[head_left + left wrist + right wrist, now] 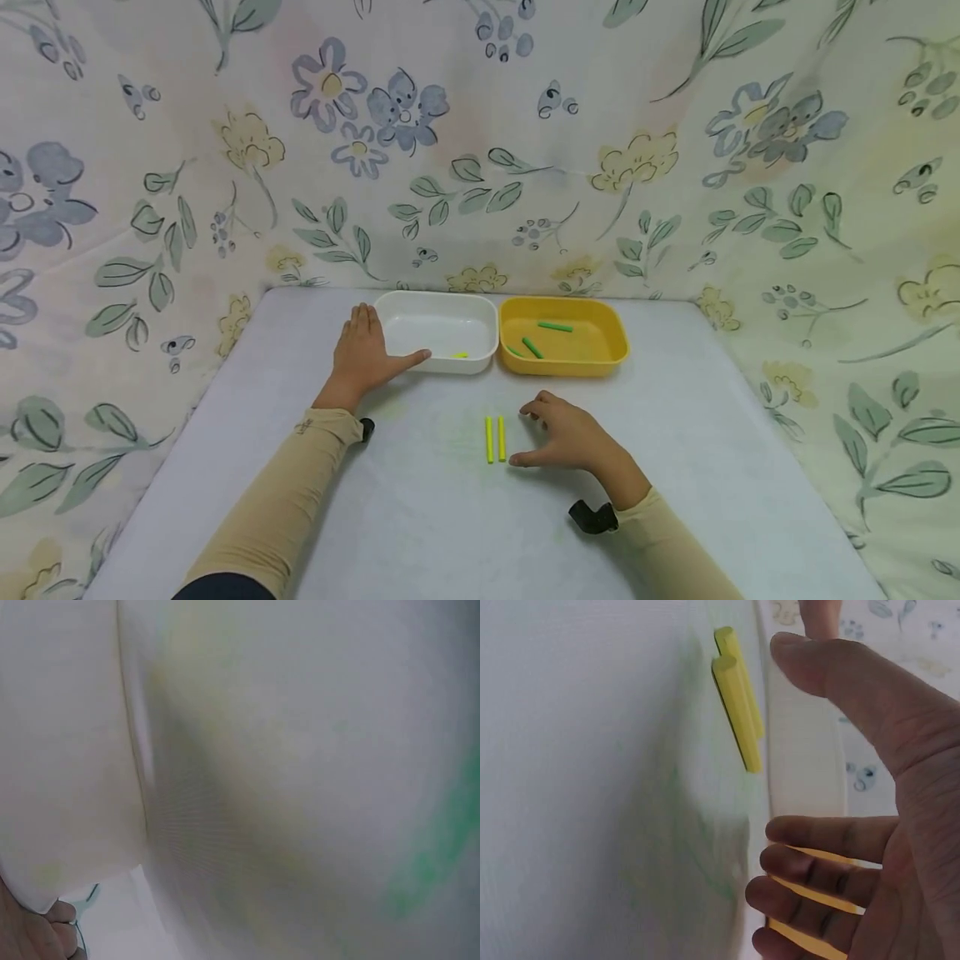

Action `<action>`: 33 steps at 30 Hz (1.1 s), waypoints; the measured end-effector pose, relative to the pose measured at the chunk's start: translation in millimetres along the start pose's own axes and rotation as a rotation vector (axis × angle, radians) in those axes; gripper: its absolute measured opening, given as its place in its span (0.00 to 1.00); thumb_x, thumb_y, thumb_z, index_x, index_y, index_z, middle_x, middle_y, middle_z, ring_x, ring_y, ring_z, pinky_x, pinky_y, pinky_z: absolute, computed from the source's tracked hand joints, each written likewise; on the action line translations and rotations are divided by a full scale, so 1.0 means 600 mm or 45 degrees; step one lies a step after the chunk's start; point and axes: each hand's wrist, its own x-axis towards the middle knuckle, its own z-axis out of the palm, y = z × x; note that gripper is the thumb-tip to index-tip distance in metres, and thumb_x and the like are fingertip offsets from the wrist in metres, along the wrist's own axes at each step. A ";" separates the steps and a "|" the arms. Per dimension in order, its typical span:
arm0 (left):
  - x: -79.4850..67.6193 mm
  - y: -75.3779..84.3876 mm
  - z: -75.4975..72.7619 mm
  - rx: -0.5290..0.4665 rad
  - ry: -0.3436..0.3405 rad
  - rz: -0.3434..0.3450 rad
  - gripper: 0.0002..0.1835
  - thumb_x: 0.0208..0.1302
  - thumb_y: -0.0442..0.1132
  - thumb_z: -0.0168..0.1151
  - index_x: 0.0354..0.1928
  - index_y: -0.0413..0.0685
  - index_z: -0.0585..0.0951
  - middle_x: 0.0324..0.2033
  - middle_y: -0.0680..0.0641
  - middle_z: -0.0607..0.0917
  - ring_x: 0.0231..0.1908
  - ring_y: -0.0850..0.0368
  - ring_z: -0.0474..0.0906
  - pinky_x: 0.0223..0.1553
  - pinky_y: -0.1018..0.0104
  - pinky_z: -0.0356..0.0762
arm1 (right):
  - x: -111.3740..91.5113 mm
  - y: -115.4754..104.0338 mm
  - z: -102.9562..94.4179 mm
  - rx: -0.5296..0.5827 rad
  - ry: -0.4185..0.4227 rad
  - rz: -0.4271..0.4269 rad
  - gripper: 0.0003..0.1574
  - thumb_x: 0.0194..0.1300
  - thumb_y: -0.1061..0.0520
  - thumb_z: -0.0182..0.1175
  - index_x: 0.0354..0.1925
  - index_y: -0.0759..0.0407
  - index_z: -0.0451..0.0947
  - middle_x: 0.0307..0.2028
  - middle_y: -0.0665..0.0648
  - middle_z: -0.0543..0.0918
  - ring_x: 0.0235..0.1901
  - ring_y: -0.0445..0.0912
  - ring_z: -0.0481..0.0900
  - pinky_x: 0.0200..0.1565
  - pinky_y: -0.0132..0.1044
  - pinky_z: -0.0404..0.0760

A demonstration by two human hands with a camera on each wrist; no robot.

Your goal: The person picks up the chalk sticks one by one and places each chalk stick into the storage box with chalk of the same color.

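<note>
Two yellow chalk sticks [495,439] lie side by side on the white table, in front of the trays. My right hand [566,433] hovers just right of them, thumb and fingers spread and holding nothing. In the right wrist view the same yellow chalk [739,712] appears beyond the thumb, apart from it. My left hand [363,354] is at the left end of a white tray [465,366], fingers straight and thumb along its front wall. A yellow piece [460,355] shows inside that tray, partly hidden by the wall. The left wrist view shows mostly tray wall and blurred tabletop.
A yellow tray [562,369] stands against the white tray's right side. It holds green chalk sticks [555,327]. Chalk smudges [442,847] mark the table. A floral cloth [480,167] hangs behind the table's back edge.
</note>
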 end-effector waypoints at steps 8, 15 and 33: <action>-0.001 0.002 0.002 0.013 0.000 0.020 0.82 0.51 0.90 0.54 0.81 0.23 0.44 0.82 0.23 0.45 0.84 0.29 0.40 0.83 0.36 0.45 | 0.011 -0.010 0.013 -0.030 -0.041 -0.052 0.53 0.46 0.25 0.81 0.62 0.51 0.83 0.49 0.46 0.80 0.42 0.40 0.74 0.49 0.40 0.80; -0.001 0.002 0.001 0.035 -0.005 0.007 0.81 0.52 0.89 0.55 0.81 0.23 0.44 0.82 0.24 0.45 0.84 0.30 0.40 0.83 0.37 0.44 | 0.018 -0.023 0.016 -0.043 -0.033 -0.092 0.51 0.47 0.28 0.81 0.62 0.52 0.83 0.50 0.47 0.81 0.42 0.40 0.75 0.47 0.39 0.81; -0.003 0.000 0.000 0.029 -0.015 0.005 0.82 0.51 0.91 0.53 0.82 0.24 0.43 0.82 0.24 0.45 0.84 0.30 0.39 0.84 0.37 0.44 | 0.026 -0.033 0.016 -0.053 -0.048 -0.099 0.47 0.49 0.28 0.81 0.59 0.50 0.82 0.49 0.47 0.81 0.46 0.40 0.79 0.50 0.41 0.83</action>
